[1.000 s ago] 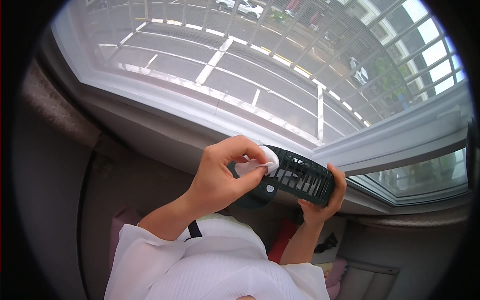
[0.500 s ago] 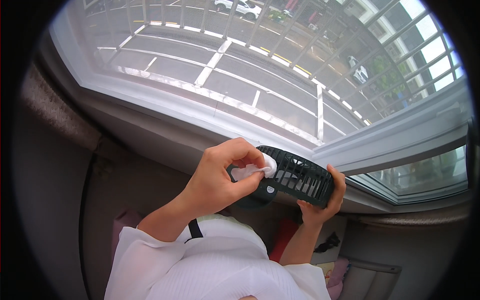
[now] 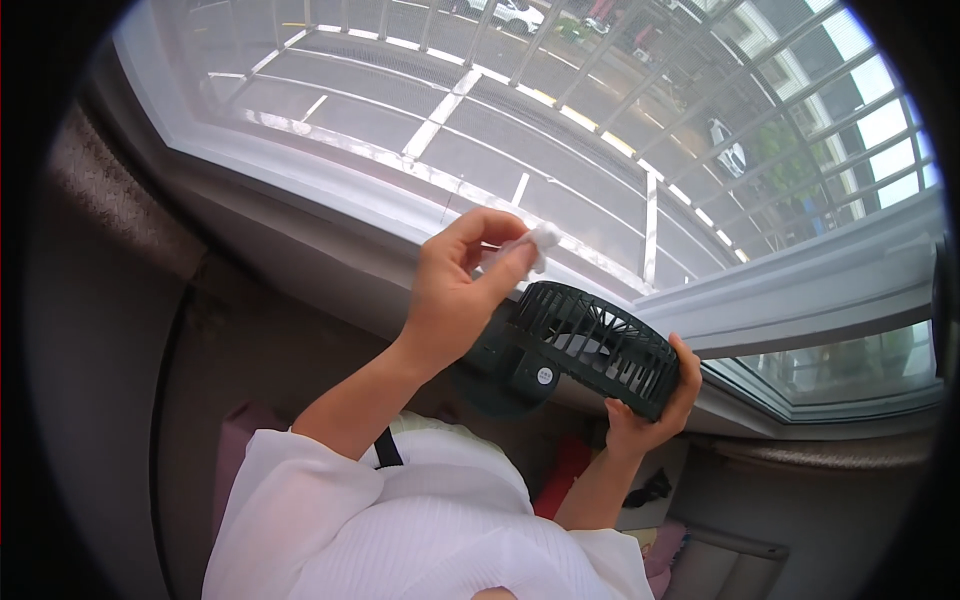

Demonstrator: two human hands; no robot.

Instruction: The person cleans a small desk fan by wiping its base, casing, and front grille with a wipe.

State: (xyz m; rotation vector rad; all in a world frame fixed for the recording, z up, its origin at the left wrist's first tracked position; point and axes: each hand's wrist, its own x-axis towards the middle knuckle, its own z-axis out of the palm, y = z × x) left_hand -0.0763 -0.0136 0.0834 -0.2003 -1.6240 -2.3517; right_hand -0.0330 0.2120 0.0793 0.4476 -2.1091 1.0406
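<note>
My right hand grips the far right end of a small dark green fan, thumb below and fingers over its round slatted cage. The fan lies tilted, its round base toward the left, with a small pale round label on the neck. Above the cage's left end, my left hand pinches a crumpled white wipe between thumb and fingers. A gap shows between wipe and fan. Part of the wipe is hidden inside the curled fingers.
Just beyond my hands runs a white window frame with a barred grille outside it. An open window sash stands to the right. Below are a red item, a pink item and a grey padded piece.
My left hand has lifted the wipe off the fan's cage, moving up and away toward the window. My right hand still holds the fan, which has shifted slightly right.
</note>
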